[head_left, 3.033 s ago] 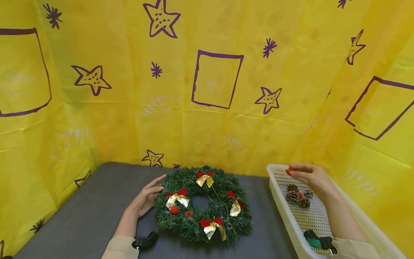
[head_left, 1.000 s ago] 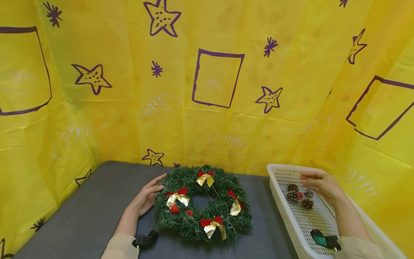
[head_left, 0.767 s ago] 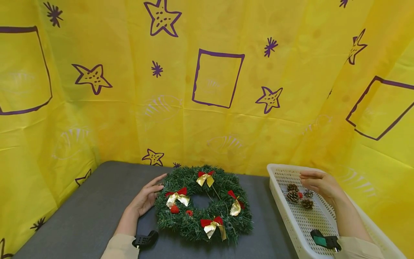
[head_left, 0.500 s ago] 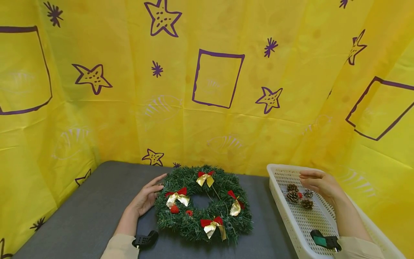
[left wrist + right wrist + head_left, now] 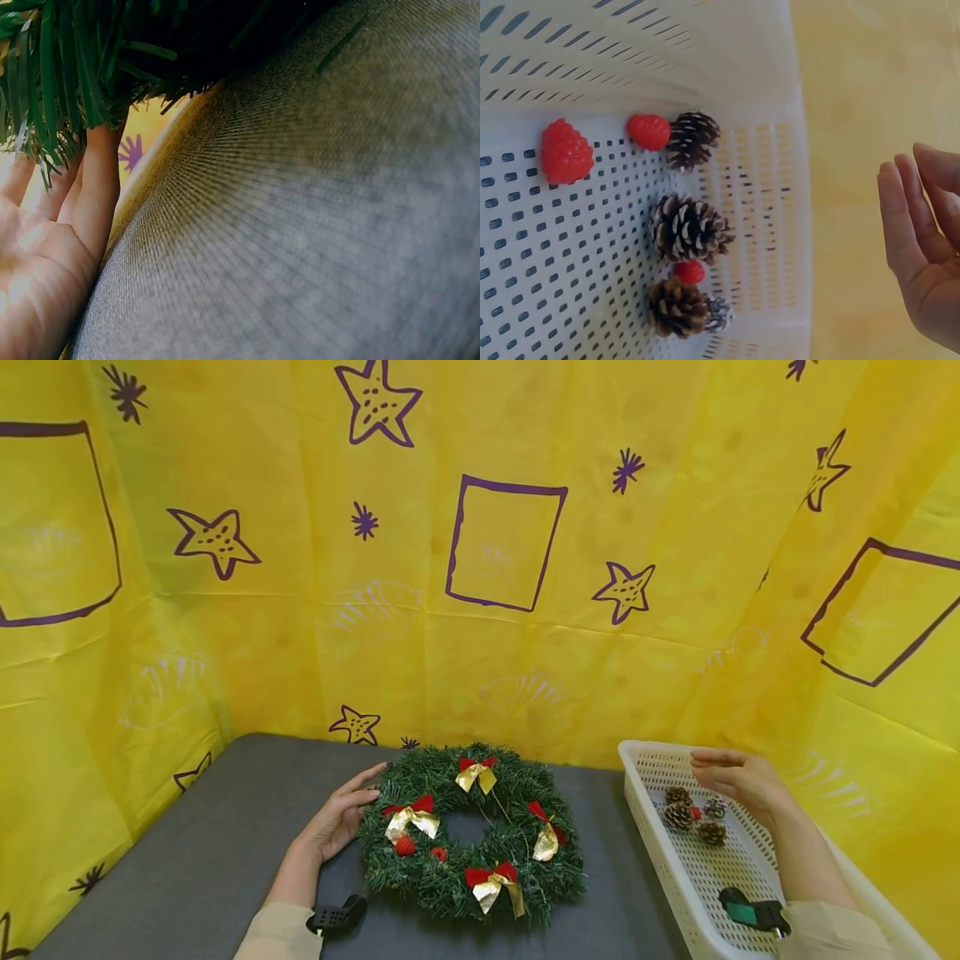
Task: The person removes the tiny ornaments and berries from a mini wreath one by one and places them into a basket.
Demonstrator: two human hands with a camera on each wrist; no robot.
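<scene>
A green wreath (image 5: pixel 431 772) with several red-and-gold bows and red raspberries lies on the dark table. My left hand (image 5: pixel 339 817) rests at its left edge, fingers fairly straight; in the left wrist view the fingertips go behind the green needles (image 5: pixel 56 82). Above the far end of a white basket (image 5: pixel 654 847) is my right hand (image 5: pixel 750 785), with its fingers loosely bent and nothing visible between them. Inside the basket lie several pinecones (image 5: pixel 688 231). Among them in the right wrist view are three red raspberries: one large raspberry (image 5: pixel 566 151), a second raspberry (image 5: pixel 648 132) and a small raspberry (image 5: pixel 688 271).
The basket's raised walls stand along the right side of the grey table (image 5: pixel 217 852). A yellow patterned cloth (image 5: pixel 300 652) hangs behind and on both sides. Black bands (image 5: pixel 337 917) are on both wrists.
Three seconds ago my right fingers held a red raspberry over the basket's far end; it has left them. That hand has shifted slightly right. One pinecone moved a little. My left hand stays put.
</scene>
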